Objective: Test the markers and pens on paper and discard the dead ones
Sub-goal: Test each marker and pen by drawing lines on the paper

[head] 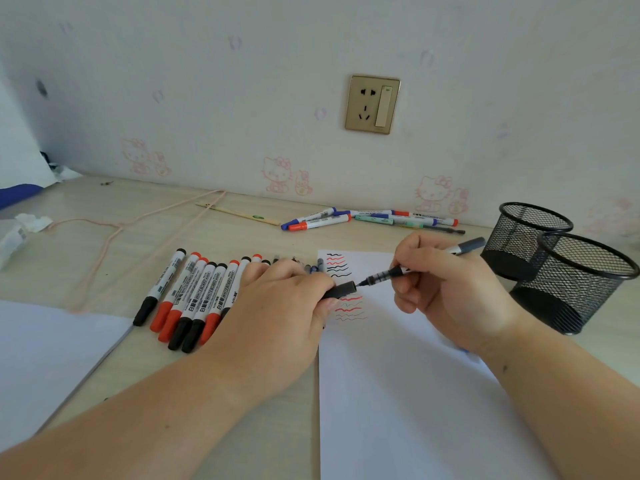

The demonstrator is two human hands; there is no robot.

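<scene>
Your right hand grips the pen, tip just off the cap. Your left hand pinches that cap over the paper.

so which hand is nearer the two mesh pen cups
Right. The right hand, holding a pen, sits just left of the mesh cups; the left hand, pinching the cap, is farther left.
</scene>
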